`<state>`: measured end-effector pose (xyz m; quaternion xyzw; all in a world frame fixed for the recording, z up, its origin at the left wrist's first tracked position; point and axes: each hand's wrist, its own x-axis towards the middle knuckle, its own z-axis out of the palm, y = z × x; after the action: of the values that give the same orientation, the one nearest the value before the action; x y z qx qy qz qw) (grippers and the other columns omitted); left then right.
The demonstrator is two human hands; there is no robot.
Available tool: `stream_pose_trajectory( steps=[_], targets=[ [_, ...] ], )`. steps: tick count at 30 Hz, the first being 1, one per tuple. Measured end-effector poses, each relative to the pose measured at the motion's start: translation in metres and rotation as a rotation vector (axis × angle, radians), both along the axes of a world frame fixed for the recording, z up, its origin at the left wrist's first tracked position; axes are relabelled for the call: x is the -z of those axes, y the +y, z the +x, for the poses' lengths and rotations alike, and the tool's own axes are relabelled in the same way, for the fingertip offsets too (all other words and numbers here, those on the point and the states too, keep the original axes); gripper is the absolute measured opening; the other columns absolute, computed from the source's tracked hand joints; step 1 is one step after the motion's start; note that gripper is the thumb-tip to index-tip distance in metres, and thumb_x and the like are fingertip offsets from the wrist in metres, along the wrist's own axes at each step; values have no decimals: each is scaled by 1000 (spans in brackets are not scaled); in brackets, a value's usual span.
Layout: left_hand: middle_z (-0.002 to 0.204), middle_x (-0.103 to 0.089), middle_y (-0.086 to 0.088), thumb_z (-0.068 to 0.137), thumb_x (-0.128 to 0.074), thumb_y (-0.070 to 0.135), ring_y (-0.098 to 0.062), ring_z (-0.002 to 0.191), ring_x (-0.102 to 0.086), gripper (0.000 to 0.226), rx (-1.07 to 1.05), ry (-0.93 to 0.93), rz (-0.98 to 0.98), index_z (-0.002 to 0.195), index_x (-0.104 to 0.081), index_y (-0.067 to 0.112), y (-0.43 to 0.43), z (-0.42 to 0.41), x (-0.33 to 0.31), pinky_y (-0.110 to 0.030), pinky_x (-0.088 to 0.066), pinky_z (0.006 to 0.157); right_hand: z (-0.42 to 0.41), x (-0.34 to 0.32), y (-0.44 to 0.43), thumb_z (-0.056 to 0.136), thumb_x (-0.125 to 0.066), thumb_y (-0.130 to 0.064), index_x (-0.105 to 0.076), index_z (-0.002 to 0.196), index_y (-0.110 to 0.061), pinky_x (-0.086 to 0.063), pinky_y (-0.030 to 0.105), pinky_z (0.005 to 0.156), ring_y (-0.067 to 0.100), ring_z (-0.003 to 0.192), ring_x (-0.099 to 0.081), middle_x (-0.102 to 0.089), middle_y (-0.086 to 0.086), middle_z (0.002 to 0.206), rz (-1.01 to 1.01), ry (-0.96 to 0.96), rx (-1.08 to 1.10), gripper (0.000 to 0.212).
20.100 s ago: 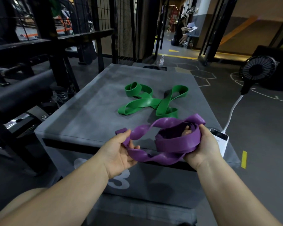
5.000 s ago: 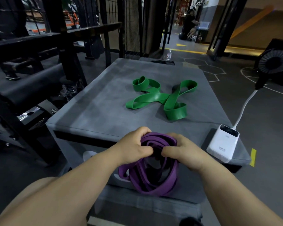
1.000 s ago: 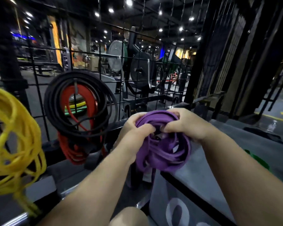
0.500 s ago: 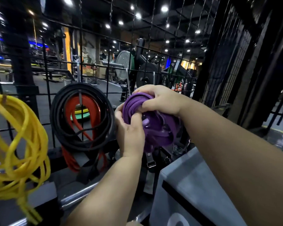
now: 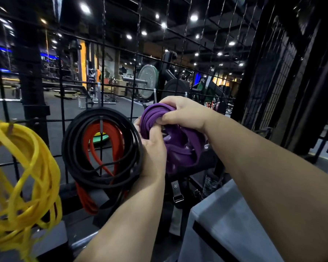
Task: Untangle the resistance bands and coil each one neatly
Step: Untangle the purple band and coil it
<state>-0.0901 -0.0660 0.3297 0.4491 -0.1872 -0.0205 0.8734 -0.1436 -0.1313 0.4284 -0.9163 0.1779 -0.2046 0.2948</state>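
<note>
Black wire grid (image 5: 178,44) fills the background, with a black band coil (image 5: 74,148) and a red band (image 5: 110,133) hung just left of the hands and yellow bands (image 5: 27,167) further left. The coiled purple band (image 5: 182,142) is held upright before the grid, its loops hanging down, above a grey box (image 5: 235,214). The right hand (image 5: 182,112) curls its fingers over the top and the left hand (image 5: 153,148) clamps the left edge.

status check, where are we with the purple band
Left hand and right hand both gripping purple band. Band coiled, held up at the wire grid. Black coil hangs close on its left, touching the left hand.
</note>
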Motion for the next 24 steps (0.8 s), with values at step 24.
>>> stream_pose_trajectory(
  steps=[24],
  targets=[
    [97,-71,-15,74,-73,16,-29,83,-71,33,431,200,80,103,-60,24,-10,21,2,-43,-60,72,20,39,-52,71,-70,-10,-60,108,-1,-55,32,64,26,66,-61,-62,19,86,773,-134,-199,39]
  ],
)
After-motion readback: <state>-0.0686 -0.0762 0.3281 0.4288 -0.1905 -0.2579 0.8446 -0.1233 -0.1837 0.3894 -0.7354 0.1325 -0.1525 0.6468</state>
